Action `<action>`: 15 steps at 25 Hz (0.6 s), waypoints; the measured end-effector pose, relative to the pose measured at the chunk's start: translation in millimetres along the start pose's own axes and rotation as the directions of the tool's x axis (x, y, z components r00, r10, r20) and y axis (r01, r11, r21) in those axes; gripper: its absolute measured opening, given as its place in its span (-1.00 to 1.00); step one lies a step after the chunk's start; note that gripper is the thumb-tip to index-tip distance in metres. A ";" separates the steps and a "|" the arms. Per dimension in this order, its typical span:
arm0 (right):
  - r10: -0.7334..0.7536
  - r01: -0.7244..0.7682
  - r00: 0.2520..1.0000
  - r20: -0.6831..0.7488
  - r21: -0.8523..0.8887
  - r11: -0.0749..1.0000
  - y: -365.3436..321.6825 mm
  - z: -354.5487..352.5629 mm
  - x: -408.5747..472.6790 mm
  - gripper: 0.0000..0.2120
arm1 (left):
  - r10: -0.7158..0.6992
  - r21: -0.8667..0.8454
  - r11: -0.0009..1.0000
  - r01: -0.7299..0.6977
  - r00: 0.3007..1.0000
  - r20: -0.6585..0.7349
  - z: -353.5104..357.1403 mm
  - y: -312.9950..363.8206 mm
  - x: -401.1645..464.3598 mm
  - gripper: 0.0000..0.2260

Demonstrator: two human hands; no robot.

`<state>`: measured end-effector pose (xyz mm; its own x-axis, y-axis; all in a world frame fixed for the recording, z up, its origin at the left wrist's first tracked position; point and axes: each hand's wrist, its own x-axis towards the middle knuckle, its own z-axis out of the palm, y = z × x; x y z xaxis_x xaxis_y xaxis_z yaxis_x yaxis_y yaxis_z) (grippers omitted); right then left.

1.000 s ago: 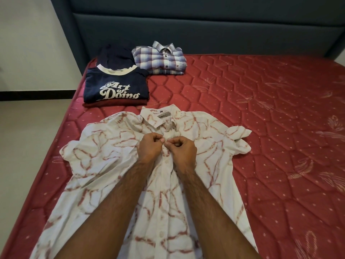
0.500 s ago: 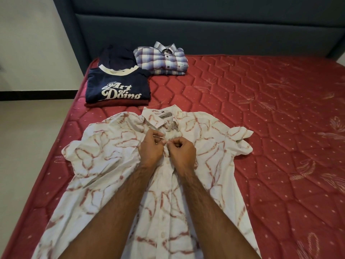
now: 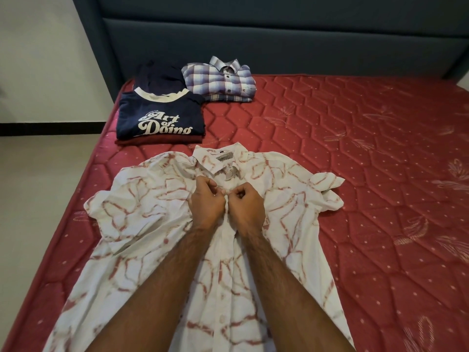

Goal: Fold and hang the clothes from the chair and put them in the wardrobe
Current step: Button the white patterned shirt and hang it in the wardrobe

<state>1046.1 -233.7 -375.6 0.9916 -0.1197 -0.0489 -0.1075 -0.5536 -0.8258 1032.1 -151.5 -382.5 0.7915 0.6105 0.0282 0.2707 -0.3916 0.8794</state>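
A white short-sleeved shirt (image 3: 142,224) with red-brown streaks lies spread face up on the red mattress (image 3: 368,199), collar toward the headboard. My left hand (image 3: 206,203) and my right hand (image 3: 247,205) sit side by side on its chest, just below the collar. Both pinch the button placket between curled fingers and thumbs, knuckles almost touching. The button they work on is hidden between them.
A folded navy T-shirt (image 3: 160,115) with white lettering lies on a folded dark red garment at the far left of the mattress. A folded plaid shirt (image 3: 220,81) lies behind it. A dark blue headboard (image 3: 279,39) stands at the back. Floor (image 3: 38,199) runs along the left.
Both hands have stayed on the placket below the collar, drawing slightly closer together. The shirt has not shifted.
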 end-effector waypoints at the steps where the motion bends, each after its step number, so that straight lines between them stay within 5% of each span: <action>1: 0.020 -0.023 0.998 0.059 0.039 0.999 1.0 -2.7 3.5 -0.94 | 0.035 0.035 0.999 -0.035 0.999 0.005 0.0 -0.8 -1.7 -0.81; 3: 0.055 -0.128 0.971 0.235 0.311 0.942 2.3 -22.6 16.1 -0.93 | 0.115 0.097 0.988 -0.116 0.993 0.017 -4.0 -2.5 -5.2 -0.80; 5: -0.010 -0.068 0.981 0.196 0.389 0.919 9.8 -66.0 37.4 -0.93 | 0.212 0.135 0.968 -0.213 0.977 0.020 -6.9 2.5 -3.4 -0.76; 7: -0.110 0.116 0.990 -0.086 0.061 0.991 25.1 -123.9 69.8 -0.83 | 0.373 0.266 0.894 -0.362 0.928 0.010 -4.6 18.1 4.3 -0.76; 8: -0.121 0.087 0.974 -0.191 -0.176 0.981 35.7 -152.8 87.7 -0.67 | 0.467 0.359 0.819 -0.447 0.884 0.035 -1.4 31.1 8.1 -0.77; 9: -0.067 0.002 0.976 -0.208 -0.297 0.955 47.8 -173.6 104.3 -0.51 | 0.523 0.421 0.745 -0.517 0.845 0.112 6.6 42.1 14.2 -0.75; 11: 0.064 -0.060 0.998 0.004 -0.288 0.956 67.4 -197.1 128.8 -0.35 | 0.467 0.422 0.684 -0.595 0.802 0.373 31.3 58.4 26.5 -0.67; 13: 0.003 0.032 0.977 0.211 -0.163 0.986 86.4 -204.5 139.7 -0.65 | 0.309 0.434 0.641 -0.633 0.730 0.609 66.0 59.7 36.1 -0.52; 15: -0.057 0.045 0.987 0.149 0.088 0.995 96.6 -214.3 139.7 -0.90 | 0.242 0.499 0.577 -0.646 0.719 0.651 93.6 51.7 44.1 -0.38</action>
<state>1158.8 -480.5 -341.8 0.9957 0.0366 -0.0846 -0.0565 -0.4836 -0.8734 1132.2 -209.3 -380.3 0.9917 -0.1038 -0.0759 -0.0816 -0.9643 0.2521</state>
